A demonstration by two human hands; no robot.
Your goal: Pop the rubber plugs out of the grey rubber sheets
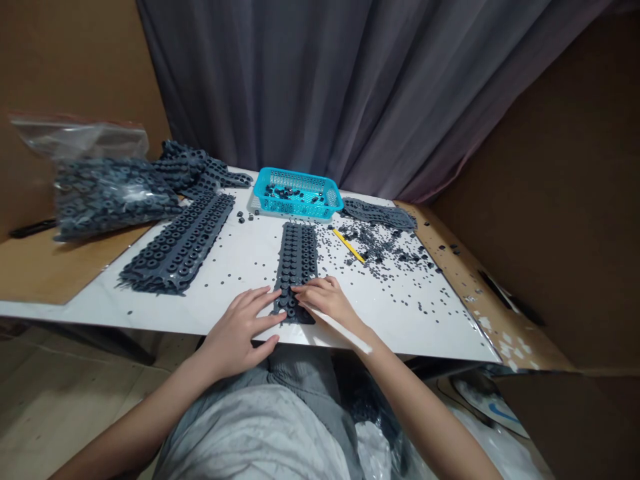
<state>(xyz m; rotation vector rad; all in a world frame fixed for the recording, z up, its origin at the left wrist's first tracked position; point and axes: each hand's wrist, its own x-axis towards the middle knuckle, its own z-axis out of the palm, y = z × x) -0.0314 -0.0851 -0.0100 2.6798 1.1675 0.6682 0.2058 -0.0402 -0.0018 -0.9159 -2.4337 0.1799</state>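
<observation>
Studded grey sheet (299, 257) lies flat, your side of the blue basket (320, 211). Your L hand (245, 328): open, fingers spread, tips at sheet's edge. R hand (333, 305): gripping white tool (343, 330), tip hidden. Rec.: pin sheet w/ L, work one ring (291, 312) at a time.

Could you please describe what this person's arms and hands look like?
The left hand and right hand are bare, without gloves, and no ring or watch shows. Both forearms are bare to the picture's edge, with no sleeves in view. The shirt is pale grey and creased.
</observation>
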